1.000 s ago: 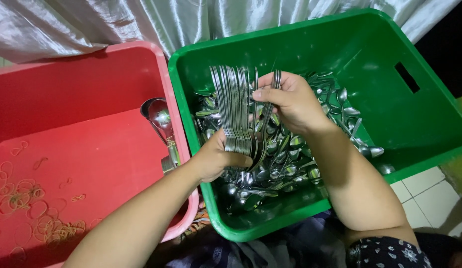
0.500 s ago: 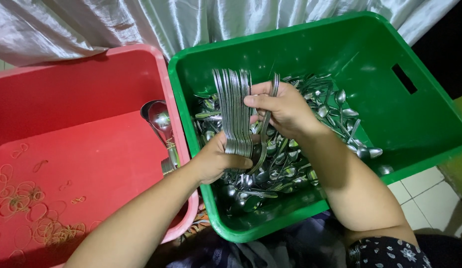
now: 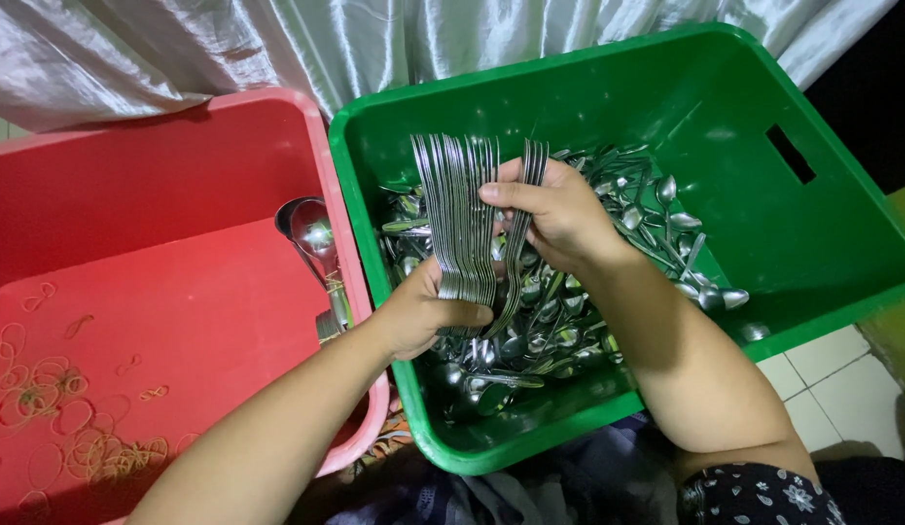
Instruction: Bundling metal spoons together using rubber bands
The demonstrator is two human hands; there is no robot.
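A fanned stack of spoons is gripped near its lower end by the left hand, closed around it, with the handles pointing up over the green crate. A few more spoons are pinched by the right hand and held just beside the stack. Loose spoons are heaped on the crate floor beneath both hands. In the red tub to the left, a tied bundle of spoons is leaned against the wall, and rubber bands are scattered on its bottom.
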